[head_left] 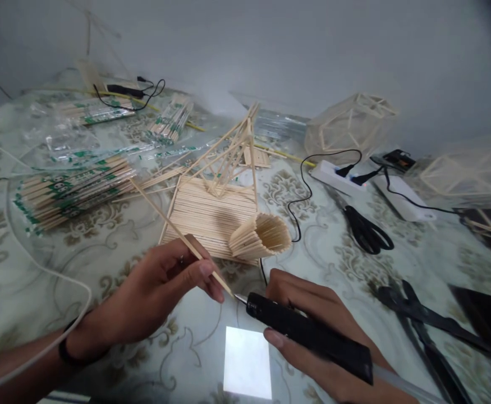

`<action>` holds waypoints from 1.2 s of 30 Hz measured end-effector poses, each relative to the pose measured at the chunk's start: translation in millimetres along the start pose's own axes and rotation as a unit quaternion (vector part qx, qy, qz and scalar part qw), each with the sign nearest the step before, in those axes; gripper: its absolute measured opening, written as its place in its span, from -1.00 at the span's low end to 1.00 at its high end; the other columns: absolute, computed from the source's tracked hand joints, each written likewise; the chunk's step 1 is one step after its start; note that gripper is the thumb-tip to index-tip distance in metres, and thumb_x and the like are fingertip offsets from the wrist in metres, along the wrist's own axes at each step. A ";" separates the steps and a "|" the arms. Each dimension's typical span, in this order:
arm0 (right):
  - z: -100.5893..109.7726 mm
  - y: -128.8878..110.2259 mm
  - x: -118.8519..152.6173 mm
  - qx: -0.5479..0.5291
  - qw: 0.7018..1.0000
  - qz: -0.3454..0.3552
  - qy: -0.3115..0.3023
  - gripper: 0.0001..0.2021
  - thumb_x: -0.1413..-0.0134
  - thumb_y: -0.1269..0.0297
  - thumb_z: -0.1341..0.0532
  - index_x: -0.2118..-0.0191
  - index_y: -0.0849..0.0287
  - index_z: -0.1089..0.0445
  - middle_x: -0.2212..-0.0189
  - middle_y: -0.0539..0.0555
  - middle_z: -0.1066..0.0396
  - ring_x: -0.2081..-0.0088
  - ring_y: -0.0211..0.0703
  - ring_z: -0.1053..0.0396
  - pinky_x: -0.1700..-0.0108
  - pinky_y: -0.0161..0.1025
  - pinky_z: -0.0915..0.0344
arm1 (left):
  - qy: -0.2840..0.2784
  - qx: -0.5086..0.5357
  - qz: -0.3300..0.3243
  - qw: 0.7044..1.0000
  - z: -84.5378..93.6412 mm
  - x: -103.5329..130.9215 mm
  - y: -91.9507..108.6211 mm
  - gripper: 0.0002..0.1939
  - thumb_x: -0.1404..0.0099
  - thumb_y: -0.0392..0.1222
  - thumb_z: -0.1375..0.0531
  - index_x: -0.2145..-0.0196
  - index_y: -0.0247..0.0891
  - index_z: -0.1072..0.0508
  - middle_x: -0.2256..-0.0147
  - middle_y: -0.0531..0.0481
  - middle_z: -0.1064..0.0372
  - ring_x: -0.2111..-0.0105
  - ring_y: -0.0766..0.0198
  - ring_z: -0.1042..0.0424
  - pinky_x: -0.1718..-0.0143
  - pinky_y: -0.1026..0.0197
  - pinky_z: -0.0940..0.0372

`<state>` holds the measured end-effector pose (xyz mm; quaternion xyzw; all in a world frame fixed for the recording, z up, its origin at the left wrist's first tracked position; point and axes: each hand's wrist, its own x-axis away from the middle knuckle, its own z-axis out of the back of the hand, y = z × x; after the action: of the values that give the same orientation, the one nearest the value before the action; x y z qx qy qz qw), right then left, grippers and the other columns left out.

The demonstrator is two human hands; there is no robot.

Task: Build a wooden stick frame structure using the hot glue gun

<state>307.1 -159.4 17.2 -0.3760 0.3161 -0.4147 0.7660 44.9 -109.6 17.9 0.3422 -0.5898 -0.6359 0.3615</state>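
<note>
My left hand pinches a thin wooden stick, which slants from upper left down to the middle. In my right hand is a black hot glue gun, its metal tip at the stick's lower end. A glue stick protrudes from the gun's rear. Just beyond my hands lies a panel of wooden sticks, with a round cup made of sticks tipped at its right front corner. A frame of thin sticks rises at the panel's back edge.
Packs of chopsticks lie at the left. White power strips with black cables, scissors and black-handled tools are on the right. Pale lattice shapes stand behind. A white cable crosses over my left wrist.
</note>
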 end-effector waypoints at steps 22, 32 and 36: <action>-4.3 -1.2 -6.3 0.021 0.999 0.042 0.018 -0.73 -0.26 0.34 -0.26 0.41 0.07 -0.16 0.52 -0.07 -0.23 0.48 -0.25 -0.23 0.49 -0.27 -0.09 | 0.006 0.002 0.018 1.000 -0.2 1.3 0.0 -0.69 -0.57 -0.06 -0.18 0.30 -0.18 -0.60 0.34 0.09 -0.61 0.27 0.34 -0.57 0.18 0.30 -0.41; -6.7 1.5 -3.9 0.025 0.999 0.040 0.024 -0.72 -0.27 0.32 -0.25 0.42 0.07 -0.15 0.52 -0.06 -0.24 0.49 -0.25 -0.22 0.50 -0.26 -0.09 | 0.019 -0.004 0.019 1.000 -0.5 -0.2 2.6 -0.70 -0.54 -0.08 -0.20 0.33 -0.19 -0.60 0.36 0.05 -0.61 0.30 0.29 -0.58 0.21 0.25 -0.43; -5.7 0.5 -6.4 0.021 0.998 0.046 0.022 -0.72 -0.25 0.34 -0.26 0.42 0.07 -0.15 0.53 -0.07 -0.23 0.49 -0.26 -0.22 0.50 -0.29 -0.09 | 0.022 -0.002 0.032 0.999 -0.6 0.6 3.4 -0.72 -0.53 -0.08 -0.20 0.32 -0.19 -0.59 0.39 0.05 -0.61 0.33 0.28 -0.58 0.25 0.25 -0.44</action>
<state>299.9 -155.4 14.8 -0.3352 0.3414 -0.3936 0.7850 45.3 -110.6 21.2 0.3364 -0.5914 -0.6175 0.3948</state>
